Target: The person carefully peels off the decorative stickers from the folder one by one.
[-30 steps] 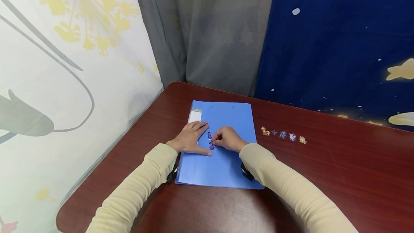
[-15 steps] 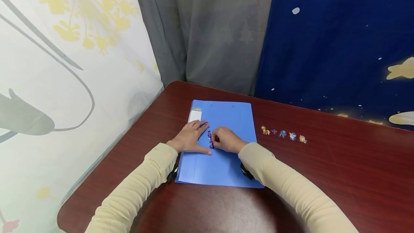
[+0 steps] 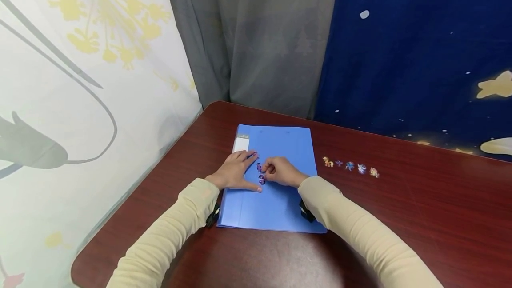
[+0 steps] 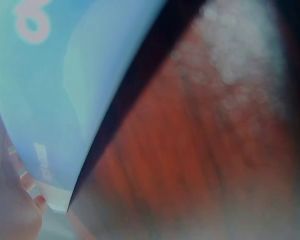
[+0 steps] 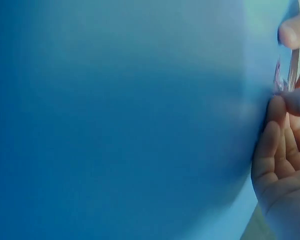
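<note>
My left hand (image 3: pixel 237 172) rests spread on the blue folder (image 3: pixel 276 208), its thumb and fingers straight. Small purple pony stickers lie in a short column on the cover: a middle one (image 3: pixel 259 167) and a lower one (image 3: pixel 262 180), with another purple piece (image 3: pixel 256 154) by my left fingertips. My right hand (image 3: pixel 282 171) is at the lower sticker with its fingers curled. In the right wrist view, thumb and forefinger meet at a purple sticker's edge (image 5: pixel 279 84) and pinch it. The left wrist view shows mostly blurred folder and table.
Right of the folder, several small pony stickers lie in a row on the dark red table (image 3: pixel 420 203), among them an orange one (image 3: pixel 328 162) and a white one (image 3: pixel 362 169). A grey curtain (image 3: pixel 276 48) and a blue one (image 3: pixel 400 57) hang behind the table.
My right fingers shift slightly around the lower purple sticker, whose visible part changes a little. The left hand stays in place, and the stickers on the table have not moved.
</note>
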{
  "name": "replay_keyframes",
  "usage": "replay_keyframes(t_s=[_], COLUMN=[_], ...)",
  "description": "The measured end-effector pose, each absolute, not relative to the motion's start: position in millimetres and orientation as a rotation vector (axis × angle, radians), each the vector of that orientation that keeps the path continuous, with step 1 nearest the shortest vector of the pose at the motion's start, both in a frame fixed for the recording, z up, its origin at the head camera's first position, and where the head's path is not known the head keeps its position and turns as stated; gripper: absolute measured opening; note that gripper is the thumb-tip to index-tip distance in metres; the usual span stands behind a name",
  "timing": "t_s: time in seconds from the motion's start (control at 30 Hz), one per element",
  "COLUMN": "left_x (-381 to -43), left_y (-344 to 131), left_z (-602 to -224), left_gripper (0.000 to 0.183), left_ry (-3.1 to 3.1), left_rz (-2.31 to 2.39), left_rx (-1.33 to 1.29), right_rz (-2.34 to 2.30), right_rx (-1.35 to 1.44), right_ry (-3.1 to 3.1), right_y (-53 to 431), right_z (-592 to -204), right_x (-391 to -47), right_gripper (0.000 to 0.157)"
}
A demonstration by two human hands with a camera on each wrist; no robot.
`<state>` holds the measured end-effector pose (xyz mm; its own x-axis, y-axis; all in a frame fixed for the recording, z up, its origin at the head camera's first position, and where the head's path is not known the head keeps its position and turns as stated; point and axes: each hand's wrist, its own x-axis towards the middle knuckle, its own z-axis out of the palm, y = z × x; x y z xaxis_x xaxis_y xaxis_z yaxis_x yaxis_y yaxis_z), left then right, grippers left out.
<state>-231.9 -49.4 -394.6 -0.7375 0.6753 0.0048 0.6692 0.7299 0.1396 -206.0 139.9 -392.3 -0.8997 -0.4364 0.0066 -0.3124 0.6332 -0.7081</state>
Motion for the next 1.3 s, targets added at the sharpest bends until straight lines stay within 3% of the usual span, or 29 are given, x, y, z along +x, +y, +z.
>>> replay_keyframes(t_s=[0.9,1.3], left_x=[-228.5,-227.3], left_y=[-47.9,-47.6], left_z=[-391.6,-391.0], left_gripper=[0.103,0.103], left_ry=[2.848,2.843], left_rz=[0.205,0.215], left_rx=[1.086,1.070], right_rz=[-1.290,-1.339], right_rx=[-0.534,-0.492], right_ry=[2.422,2.388], right_y=[153.8,185.3], right_z=[-388.3,-383.0], right_x=[-206.7,-188.5], right_gripper=[0.009,0.011])
